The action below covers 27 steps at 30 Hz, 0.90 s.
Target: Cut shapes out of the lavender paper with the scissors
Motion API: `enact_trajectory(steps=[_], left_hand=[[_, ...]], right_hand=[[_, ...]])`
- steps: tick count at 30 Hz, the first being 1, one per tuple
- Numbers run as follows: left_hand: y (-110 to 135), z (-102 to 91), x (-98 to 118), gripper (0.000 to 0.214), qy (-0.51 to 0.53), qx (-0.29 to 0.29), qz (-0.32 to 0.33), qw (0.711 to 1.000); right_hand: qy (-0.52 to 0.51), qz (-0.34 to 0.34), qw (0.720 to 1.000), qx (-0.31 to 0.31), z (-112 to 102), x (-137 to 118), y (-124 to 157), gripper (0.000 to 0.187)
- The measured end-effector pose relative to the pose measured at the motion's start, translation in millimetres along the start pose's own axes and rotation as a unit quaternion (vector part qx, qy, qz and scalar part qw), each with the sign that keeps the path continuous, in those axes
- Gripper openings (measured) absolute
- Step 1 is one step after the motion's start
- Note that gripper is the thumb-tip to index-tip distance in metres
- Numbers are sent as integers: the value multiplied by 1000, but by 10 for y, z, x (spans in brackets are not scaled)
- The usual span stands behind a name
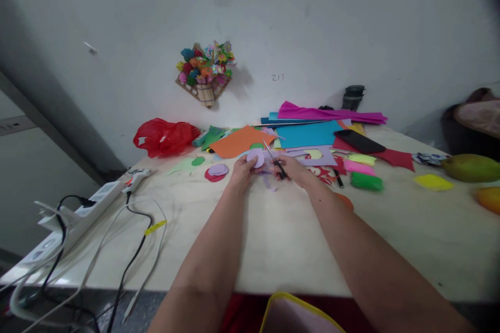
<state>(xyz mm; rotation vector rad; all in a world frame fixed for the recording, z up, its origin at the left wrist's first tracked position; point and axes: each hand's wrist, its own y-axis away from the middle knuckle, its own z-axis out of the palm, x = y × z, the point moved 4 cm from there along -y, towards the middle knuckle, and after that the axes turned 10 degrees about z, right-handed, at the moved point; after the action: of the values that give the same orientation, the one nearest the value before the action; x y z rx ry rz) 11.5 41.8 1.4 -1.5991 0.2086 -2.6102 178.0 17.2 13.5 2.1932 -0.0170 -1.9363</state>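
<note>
In the middle of the table my left hand (244, 170) pinches a round lilac paper disc (255, 158). Just to its right, my right hand (289, 167) grips a pair of scissors (279, 169) by the black handles, with the blades pointing up and to the left. Lilac paper scraps (269, 181) lie or hang between the two hands. Left of my left hand are cut lilac circles (217, 169) resting on red circles (214, 178). A small green circle (198, 161) sits behind those, and a lilac sheet with cut-outs (324, 156) lies right of the scissors.
Coloured sheets, an orange one (242, 141) and a blue one (308, 134) among them, are piled at the back. A phone (359, 141) lies on red paper. At left stand a red plastic bag (164, 137) and a power strip (84, 213) with cables. Mangoes (471, 167) are at right.
</note>
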Motion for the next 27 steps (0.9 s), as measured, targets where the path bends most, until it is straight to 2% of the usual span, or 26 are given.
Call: enact_trajectory(steps=[5, 17, 27], left_hand=[[-2, -1, 10, 19, 6, -4, -11, 1000], [-49, -53, -22, 23, 38, 19, 4, 999], [-34, -35, -7, 20, 43, 6, 12, 999]], right_hand=[[42, -8, 998, -45, 40, -7, 34, 27], [22, -13, 998, -63, 30, -3, 44, 27], [44, -14, 996, -70, 30, 4, 48, 27]])
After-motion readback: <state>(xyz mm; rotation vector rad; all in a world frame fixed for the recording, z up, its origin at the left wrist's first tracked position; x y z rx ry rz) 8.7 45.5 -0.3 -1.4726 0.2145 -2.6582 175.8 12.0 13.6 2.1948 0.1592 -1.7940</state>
